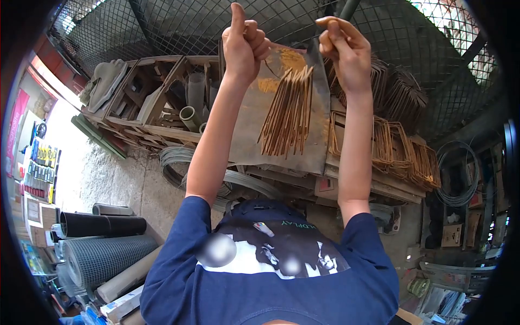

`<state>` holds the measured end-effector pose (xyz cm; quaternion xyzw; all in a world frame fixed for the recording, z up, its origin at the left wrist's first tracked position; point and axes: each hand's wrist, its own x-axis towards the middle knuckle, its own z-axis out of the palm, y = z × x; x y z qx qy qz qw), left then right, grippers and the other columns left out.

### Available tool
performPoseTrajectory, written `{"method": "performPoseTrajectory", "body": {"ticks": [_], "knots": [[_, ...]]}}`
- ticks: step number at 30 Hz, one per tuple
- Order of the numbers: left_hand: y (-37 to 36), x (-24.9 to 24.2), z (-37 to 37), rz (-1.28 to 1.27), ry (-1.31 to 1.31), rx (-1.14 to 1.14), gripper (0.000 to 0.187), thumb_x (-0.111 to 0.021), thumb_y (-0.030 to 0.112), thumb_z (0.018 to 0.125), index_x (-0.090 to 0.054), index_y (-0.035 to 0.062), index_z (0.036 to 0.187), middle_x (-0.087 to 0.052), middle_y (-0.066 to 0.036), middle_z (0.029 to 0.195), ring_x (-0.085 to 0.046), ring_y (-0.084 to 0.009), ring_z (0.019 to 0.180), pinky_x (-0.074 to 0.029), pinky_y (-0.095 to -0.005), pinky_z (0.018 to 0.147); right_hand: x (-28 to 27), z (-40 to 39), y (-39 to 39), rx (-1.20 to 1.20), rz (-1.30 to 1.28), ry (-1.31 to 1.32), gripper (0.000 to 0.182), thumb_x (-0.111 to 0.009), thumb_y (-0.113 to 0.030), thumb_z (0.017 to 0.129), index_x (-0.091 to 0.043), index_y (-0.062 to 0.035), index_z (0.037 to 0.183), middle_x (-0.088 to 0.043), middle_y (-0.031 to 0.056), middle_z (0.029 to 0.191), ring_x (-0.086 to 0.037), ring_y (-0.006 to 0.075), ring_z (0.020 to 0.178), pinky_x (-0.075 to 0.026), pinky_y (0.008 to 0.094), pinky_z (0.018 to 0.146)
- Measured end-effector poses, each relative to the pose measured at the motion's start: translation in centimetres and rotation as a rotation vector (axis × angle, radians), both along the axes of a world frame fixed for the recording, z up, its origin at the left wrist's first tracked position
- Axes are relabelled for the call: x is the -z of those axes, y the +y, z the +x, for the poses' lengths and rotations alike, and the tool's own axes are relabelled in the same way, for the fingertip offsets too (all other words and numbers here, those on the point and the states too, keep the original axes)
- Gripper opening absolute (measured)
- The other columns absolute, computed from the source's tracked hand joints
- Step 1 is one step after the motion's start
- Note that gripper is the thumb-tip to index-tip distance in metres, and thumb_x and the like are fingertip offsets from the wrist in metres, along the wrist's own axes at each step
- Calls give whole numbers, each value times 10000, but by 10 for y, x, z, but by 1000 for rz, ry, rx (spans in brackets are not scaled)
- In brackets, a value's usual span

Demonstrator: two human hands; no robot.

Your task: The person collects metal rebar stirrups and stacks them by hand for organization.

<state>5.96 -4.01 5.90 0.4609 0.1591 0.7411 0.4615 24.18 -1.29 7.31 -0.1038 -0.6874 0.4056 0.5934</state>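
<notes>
Both hands are raised and curled nearly closed: the left hand [245, 46] is a loose fist with one finger pointing up, the right hand [344, 51] pinches its fingertips together, on what I cannot tell. Just beyond and between them a bundle of rusty bent rods [287, 111] lies on a worn metal sheet [254, 138], long axes running away from the hands. Rusted square wire stirrups [403, 151] stack nearer the right hand, under black mesh [179, 24].
</notes>
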Motion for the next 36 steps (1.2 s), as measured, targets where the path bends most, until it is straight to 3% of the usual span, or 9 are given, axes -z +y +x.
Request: {"method": "performPoseTrajectory", "body": {"ticks": [4,8,10,20,25,27,30,31,36], "knots": [[14,36,0,-55,90,-69,612,-407,558,916,-171,168,508,-119,64,475,-113,-75,403,-92,-268,402,23,-8,4,104,-121,-176,194,-545,-196,927,-661,-48,977,-529,-23,644,-456,39,581,-348,185,511],[28,64,-4,-89,29,-79,624,-414,558,914,-162,165,500,-126,56,467,-121,-78,400,-107,-273,400,72,10,30,83,-285,14,208,-528,-202,936,-639,-29,963,-568,-11,686,-495,57,613,-383,200,549],[30,66,-3,-76,50,-105,626,-409,556,917,-156,165,498,-124,57,467,-119,-77,401,-108,-274,399,82,11,24,107,-280,-31,210,-515,-199,943,-629,-23,961,-578,-2,701,-498,62,619,-389,208,560],[17,30,11,-76,81,-48,611,-397,538,929,-165,162,507,-131,64,464,-117,-69,402,-104,-257,387,26,-11,6,50,-106,-147,200,-522,-168,937,-648,-13,954,-579,13,669,-452,56,575,-361,194,536],[14,26,17,-38,209,-16,599,-410,484,945,-194,152,496,-183,60,453,-155,-59,391,-124,-253,387,31,-24,4,-13,-140,-29,181,-526,-160,933,-614,-3,907,-460,-26,583,-403,46,546,-302,196,502],[18,32,18,-47,217,-37,597,-415,474,947,-198,153,492,-181,61,454,-157,-60,391,-128,-254,388,47,-28,22,-302,-289,286,199,-486,-199,950,-569,-21,913,-313,-61,550,-283,43,501,-225,206,464],[23,33,17,-46,253,-57,600,-394,482,951,-203,154,486,-177,62,453,-159,-61,389,-134,-253,391,44,-29,19,-298,-336,220,190,-472,-190,943,-555,-26,898,-225,-83,538,-225,49,467,-197,216,438],[23,32,17,-50,236,-17,593,-373,489,954,-213,154,491,-187,63,454,-165,-61,389,-137,-252,390,40,-36,16,-312,-360,268,125,-602,-159,869,-565,-40,880,-303,-79,494,-256,25,404,-176,218,400],[22,29,21,-87,306,28,567,-317,506,961,-268,147,525,-230,61,469,-192,-60,398,-149,-249,389,27,-49,16,-53,-273,67,206,-705,-211,804,-622,-38,881,-503,-45,508,-363,-10,397,-210,173,368]]}}
